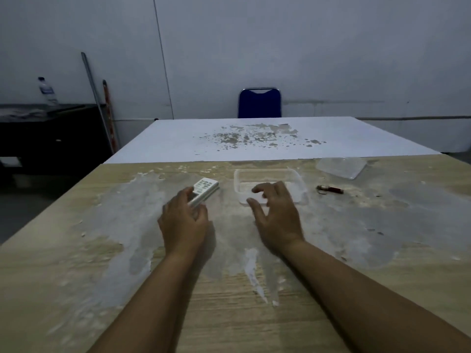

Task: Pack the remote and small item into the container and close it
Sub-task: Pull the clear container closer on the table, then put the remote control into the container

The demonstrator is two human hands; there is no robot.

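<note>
2 bare hands over a dusty table [76,250], left hand [184,220] wrapped around the white remote [204,191], right hand [276,215] spread at the clear container [270,174], lid [341,166] and small item [330,189] lying to its right

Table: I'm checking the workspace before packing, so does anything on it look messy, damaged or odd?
Yes. The wooden table is blotched with whitish, worn-looking patches around both hands, and the white board behind it has flaked, grey-brown spots near its middle. The lid lies askew, apart from the container.
</note>
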